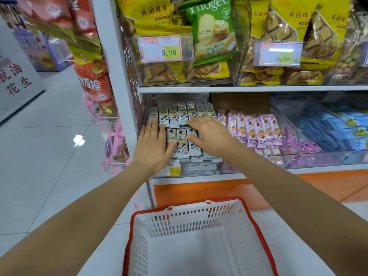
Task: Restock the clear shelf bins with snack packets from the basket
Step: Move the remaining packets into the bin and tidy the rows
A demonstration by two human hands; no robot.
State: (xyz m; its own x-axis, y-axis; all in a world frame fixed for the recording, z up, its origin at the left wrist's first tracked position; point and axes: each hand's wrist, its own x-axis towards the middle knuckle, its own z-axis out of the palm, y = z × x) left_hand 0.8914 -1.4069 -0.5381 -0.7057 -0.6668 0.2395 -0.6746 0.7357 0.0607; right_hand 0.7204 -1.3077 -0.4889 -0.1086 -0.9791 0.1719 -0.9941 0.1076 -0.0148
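Both of our hands lie flat on the white snack packets (183, 136), which stand in 2 rows in the leftmost clear bin (199, 170) on the lower shelf (199, 181). Our left hand (153, 144) presses on the left end of the packets with its fingers straight and close together. Our right hand (209, 136) rests on the right side, fingers spread and relaxed, gripping nothing. Just to the right is a bin of pink packets (258, 132), and beyond it one of blue packets (338, 132). On the shelf above, bins hold yellow biscuit bags (155, 10) and 1 green bag (213, 30), each bin tagged 9.90. The white basket (199, 216) with its red rim sits below, between our forearms.
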